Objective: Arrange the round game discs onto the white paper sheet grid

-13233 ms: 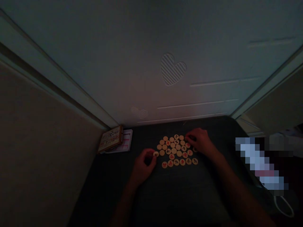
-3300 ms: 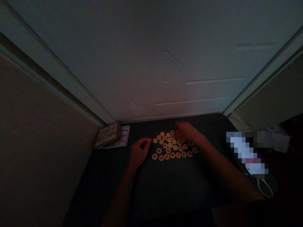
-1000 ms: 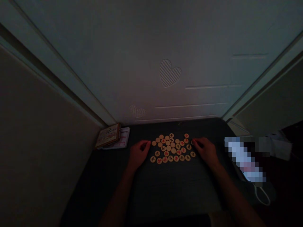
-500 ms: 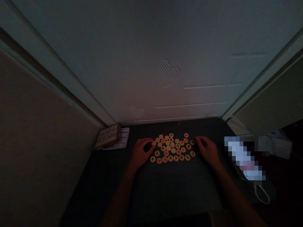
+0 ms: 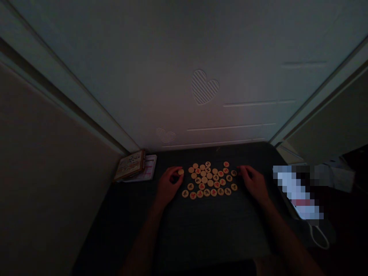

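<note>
The left hand [image 5: 168,186] pinches one blank-side xiangqi piece [image 5: 181,172] just left of the cluster of xiangqi pieces [image 5: 211,180]. The right hand [image 5: 254,182] rests empty and loosely spread at the cluster's right edge. Most pieces show characters; a few, it seems, remain face-down.

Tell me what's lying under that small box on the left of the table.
Under the box lies a white sheet with red lines, sticking out on its right. How far it reaches beneath, or anything else there, is hidden.
</note>
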A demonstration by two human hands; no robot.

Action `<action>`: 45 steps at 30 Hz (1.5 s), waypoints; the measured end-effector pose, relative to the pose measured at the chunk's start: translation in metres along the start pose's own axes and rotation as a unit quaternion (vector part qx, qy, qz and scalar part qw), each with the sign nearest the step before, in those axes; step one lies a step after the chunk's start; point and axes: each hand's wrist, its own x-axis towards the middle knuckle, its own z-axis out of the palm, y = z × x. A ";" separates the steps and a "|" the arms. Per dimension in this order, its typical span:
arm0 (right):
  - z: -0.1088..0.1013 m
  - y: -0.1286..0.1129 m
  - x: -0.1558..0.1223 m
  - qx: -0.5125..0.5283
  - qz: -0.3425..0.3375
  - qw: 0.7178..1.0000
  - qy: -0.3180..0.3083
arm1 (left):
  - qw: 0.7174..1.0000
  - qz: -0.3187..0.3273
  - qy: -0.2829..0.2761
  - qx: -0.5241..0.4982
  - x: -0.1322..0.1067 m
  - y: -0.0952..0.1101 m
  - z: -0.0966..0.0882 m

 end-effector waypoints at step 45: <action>-0.002 -0.001 0.000 -0.016 0.005 1.000 -0.005 | 0.986 -0.098 0.001 -0.134 -0.001 0.005 -0.003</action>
